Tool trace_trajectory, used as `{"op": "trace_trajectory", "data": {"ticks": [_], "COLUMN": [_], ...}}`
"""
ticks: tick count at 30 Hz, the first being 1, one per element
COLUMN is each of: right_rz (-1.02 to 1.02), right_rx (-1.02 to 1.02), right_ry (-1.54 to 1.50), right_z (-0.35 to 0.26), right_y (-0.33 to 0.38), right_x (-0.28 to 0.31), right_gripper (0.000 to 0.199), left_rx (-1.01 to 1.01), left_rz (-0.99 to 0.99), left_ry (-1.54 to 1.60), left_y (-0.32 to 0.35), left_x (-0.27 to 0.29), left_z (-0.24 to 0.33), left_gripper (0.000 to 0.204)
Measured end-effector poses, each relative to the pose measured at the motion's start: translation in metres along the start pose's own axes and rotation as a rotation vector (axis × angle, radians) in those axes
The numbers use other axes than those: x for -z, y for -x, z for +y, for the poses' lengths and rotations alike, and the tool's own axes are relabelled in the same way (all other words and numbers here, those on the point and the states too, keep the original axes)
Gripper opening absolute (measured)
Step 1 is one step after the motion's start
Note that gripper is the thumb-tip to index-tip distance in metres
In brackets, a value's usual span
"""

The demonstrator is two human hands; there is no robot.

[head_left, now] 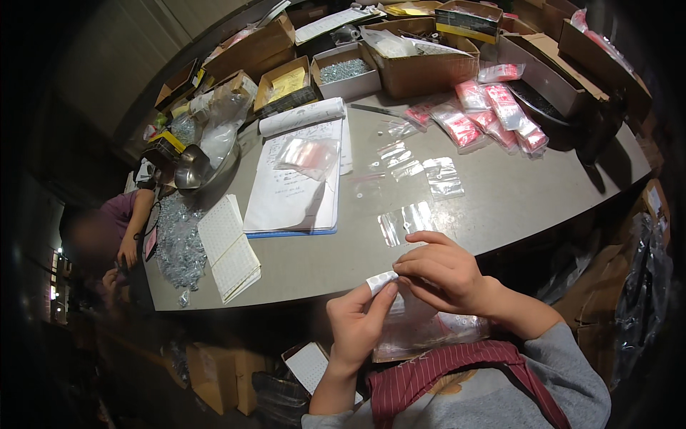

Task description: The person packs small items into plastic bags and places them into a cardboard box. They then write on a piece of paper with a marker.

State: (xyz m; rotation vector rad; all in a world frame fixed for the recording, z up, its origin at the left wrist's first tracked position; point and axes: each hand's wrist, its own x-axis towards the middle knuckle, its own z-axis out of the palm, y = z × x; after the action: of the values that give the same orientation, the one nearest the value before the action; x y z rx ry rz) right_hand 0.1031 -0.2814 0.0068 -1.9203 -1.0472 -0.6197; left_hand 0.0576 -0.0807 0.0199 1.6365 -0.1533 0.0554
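The white sticker strip point(381, 281) is held up between my two hands, just off the near edge of the grey surface point(500, 207). Through the head camera I see my left hand point(359, 319) pinching it between thumb and forefinger, while my right hand point(444, 276), drawn narrow at thumb and fingertip, meets its upper right end. I judge the work to be partway: several clear bags point(444, 178) lie flat and spread out, small pale rings showing among them, yet the strip bears round marks and is not yet put down. How many bags are finished I cannot tell. The bags are thin, glossy film, oblong, throwing back the light in white streaks; the strip looks like smooth paper, curved in the grip. Farther off, plump red-and-white packets point(464, 126) sit heaped, slick and crinkled. To the left, a matt notepad point(289, 196) and flat paper sheets point(227, 247) lie near a glinting, jagged heap of small metal pieces point(179, 244).
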Motion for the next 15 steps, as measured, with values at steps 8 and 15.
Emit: {"op": "trace_trajectory", "data": {"ticks": [8,15], "right_rz": [-0.094,-0.094], "right_rx": [-0.192,-0.151], "right_ry": [-0.085,0.065], "right_z": [0.013,0.029], "right_y": [-0.007,-0.013], "right_x": [0.004,0.010], "right_gripper": [0.014,0.015], "left_rx": [-0.012,0.060], "left_rz": [0.009,-0.039], "left_ry": [-0.061,-0.005], "left_y": [-0.011,-0.019], "left_x": [0.000,0.004], "left_z": [-0.019,-0.031], "left_gripper": [0.019,0.020]}}
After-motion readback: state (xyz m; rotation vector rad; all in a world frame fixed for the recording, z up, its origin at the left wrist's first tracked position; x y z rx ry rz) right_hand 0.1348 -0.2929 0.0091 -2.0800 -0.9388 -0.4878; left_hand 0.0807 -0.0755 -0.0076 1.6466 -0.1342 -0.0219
